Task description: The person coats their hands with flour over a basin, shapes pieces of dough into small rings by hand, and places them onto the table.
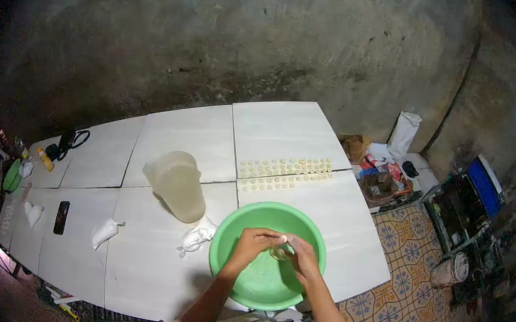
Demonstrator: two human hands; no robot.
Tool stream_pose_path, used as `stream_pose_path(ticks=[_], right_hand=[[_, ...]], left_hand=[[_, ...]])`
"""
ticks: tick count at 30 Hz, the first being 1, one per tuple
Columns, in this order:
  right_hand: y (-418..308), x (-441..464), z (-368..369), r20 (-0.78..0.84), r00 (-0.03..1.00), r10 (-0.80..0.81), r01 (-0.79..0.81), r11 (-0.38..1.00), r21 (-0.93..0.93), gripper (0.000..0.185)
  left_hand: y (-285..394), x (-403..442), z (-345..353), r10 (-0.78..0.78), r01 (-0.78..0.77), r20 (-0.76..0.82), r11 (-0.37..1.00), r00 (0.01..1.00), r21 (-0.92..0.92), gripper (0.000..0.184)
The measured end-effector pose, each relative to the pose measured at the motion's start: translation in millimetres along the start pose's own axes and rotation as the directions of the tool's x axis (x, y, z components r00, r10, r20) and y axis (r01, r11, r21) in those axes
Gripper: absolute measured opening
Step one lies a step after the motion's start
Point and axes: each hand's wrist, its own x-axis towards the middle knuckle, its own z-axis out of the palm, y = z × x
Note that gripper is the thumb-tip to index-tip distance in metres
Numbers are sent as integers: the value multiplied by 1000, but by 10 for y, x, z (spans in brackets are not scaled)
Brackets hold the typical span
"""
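A green basin (263,290) stands at the table's front edge. Above it my left hand (255,244) and my right hand (303,259) meet, fingertips pinched together around a small whitish piece (284,238). Just under the fingers, a small clear round item (280,252) shows; whether it is held or lies in the basin I cannot tell. Behind the basin, several small pale pieces (282,168) lie in rows on the white table (333,225). A translucent pitcher (178,187) with cloudy contents stands to the left.
White plastic bags (198,235) lie left of the basin, another bag (104,233) farther left. A black phone (61,218) and a yellow bottle (45,159) are at the far left. Cluttered items (385,177) and a bucket (450,269) stand right of the table.
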Motion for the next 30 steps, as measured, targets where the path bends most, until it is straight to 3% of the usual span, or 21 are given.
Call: stream_pose_path(ticks=[2,4,6,12,14,15,16,19,24,26,30], right_hand=[[18,-2,-5,-9,998,-56,55,998,-35,21],[13,-5,46,-83,990,-113,103,988,-111,18],[-2,-22,66,-112,989,-92,87,995,-51,17],[-3,14,94,-190,973,-127,141,988,58,17],[-55,-5,145,-186,955,-231,194,961,-198,19],[-95,-65,165,-144,926,-348,268,877,-399,19],[-91,-59,165,-144,926,-348,267,877,-399,19],[-57,-22,114,10,824,-567,422,601,-679,18],[-95,-50,167,33,769,-638,451,505,-736,17],[-130,-75,192,66,725,-685,442,390,-808,17],[-143,-104,225,94,704,-704,458,349,-818,17]], left_hand=[[-32,7,-13,43,-41,33,998,999,-53,21],[-102,6,-33,-14,18,36,995,999,-96,18],[-181,18,-33,15,0,62,972,998,-235,16],[-224,3,-19,-14,26,35,928,999,-371,18],[-234,8,-30,2,6,20,925,1000,-380,20],[-235,2,-30,-25,24,3,929,1000,-369,22],[-223,5,-30,-25,25,3,929,1000,-369,22],[-250,20,-22,-18,17,1,936,1000,-351,21],[-177,1,4,-50,57,28,934,998,-353,22],[-153,-24,-13,-25,45,74,958,997,-283,21],[-208,12,-66,-4,29,130,981,991,-190,22]])
